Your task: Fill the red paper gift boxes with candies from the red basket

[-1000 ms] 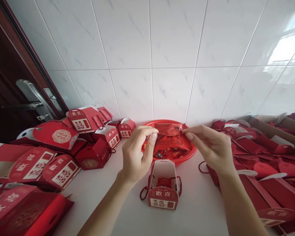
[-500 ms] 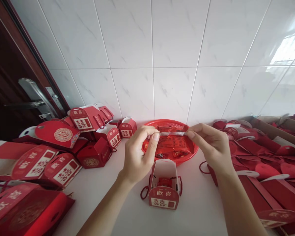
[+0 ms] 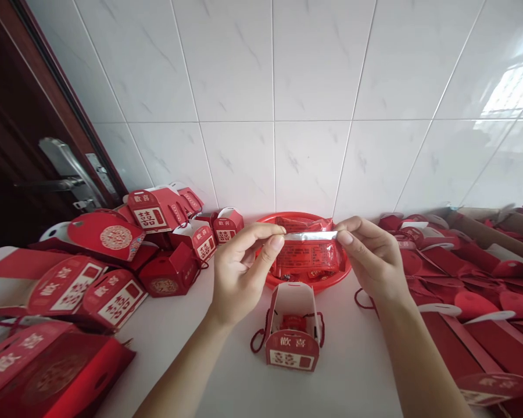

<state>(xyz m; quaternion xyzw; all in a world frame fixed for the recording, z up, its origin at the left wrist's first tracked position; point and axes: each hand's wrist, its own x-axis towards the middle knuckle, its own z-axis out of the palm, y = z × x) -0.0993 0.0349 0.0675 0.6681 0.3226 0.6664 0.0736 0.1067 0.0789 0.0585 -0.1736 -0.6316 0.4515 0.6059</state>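
My left hand (image 3: pixel 246 270) and my right hand (image 3: pixel 375 261) are raised over a red basket (image 3: pixel 345 277). Between them, a narrow silvery-white strip (image 3: pixel 311 236) is pulled straight, one end pinched by each thumb and forefinger. I cannot make out its exact kind. Behind and below the strip, a red printed plastic packet (image 3: pixel 307 258) lies in the basket with small wrapped pieces beside it. Nearer to me, between my forearms, an open red gift box (image 3: pixel 293 348) with cord handles stands upright, red-wrapped items inside.
Several red gift boxes (image 3: pixel 113 299) are piled on the left of the white table (image 3: pixel 344 371). Rows of red, partly folded boxes (image 3: pixel 475 342) cover the right side, with a cardboard carton (image 3: pixel 505 229) behind. A tiled wall (image 3: pixel 309 168) closes the back, and a door handle (image 3: pixel 65 168) is at left.
The strip has turned slightly and shows a brighter, flatter face. My hands have spread a little apart, still pinching its ends. The view has shifted slightly; the open box stays put.
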